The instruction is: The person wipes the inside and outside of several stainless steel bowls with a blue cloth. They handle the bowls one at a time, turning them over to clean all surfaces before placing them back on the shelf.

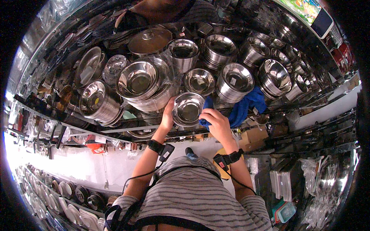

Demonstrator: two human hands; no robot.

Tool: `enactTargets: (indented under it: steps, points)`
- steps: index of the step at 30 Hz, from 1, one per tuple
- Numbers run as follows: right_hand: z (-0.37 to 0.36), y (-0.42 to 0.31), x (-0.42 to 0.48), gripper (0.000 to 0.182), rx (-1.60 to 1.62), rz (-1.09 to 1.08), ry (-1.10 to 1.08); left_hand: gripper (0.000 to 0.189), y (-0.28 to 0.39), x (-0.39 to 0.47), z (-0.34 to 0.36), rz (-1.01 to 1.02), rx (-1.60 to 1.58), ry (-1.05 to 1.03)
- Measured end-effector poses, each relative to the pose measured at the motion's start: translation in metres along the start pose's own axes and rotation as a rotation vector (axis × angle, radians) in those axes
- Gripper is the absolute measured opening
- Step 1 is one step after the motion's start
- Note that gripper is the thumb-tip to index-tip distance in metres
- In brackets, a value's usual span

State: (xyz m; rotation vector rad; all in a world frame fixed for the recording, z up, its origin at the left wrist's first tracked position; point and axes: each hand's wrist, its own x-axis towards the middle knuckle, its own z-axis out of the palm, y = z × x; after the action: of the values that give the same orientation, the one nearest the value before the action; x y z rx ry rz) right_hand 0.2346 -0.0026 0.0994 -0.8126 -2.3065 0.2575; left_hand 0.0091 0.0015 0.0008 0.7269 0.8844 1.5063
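A shiny stainless steel bowl (189, 109) is held over the shelf's front edge. My left hand (167, 115) grips its left rim, the thumb side upward. At the right rim my right hand (216, 122) pinches part of a blue cloth (241, 111) against the bowl; the rest of the cloth trails right over the shelf edge. Just behind the held bowl sits another steel bowl (199, 82). A stack of steel bowls (236, 82) with a label inside stands to the right. On the left is a large stack of bowls (138, 82), partly in clear plastic wrap.
More stacked bowls (99, 101) stand far left, beside a glass-like lid (89, 68). Steel bowls (274, 78) fill the right. A lid with a knob (150, 40) lies behind. Below the shelf are a cardboard box (254, 137) and a yellow stool-like object (222, 167).
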Motion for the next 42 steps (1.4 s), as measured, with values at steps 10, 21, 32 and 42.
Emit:
enactTargets:
  steps: [10, 21, 32, 42]
  points:
    - [-0.014, -0.012, 0.015, 0.037, 0.108, 0.042, 0.174, 0.061, 0.031, -0.013, 0.022, 0.193, 0.273, -0.255]
    - [0.004, 0.018, 0.004, 0.021, 0.326, 0.363, 0.364, 0.018, 0.044, -0.033, 0.029, 0.135, 0.353, -0.308]
    - [0.014, -0.010, 0.028, 0.043, 0.185, 0.316, 0.286, 0.015, 0.021, -0.021, 0.030, 0.143, 0.111, -0.121]
    - [0.036, -0.019, 0.038, 0.036, 0.287, 0.278, 0.264, 0.018, 0.019, -0.019, 0.034, 0.018, -0.114, 0.020]
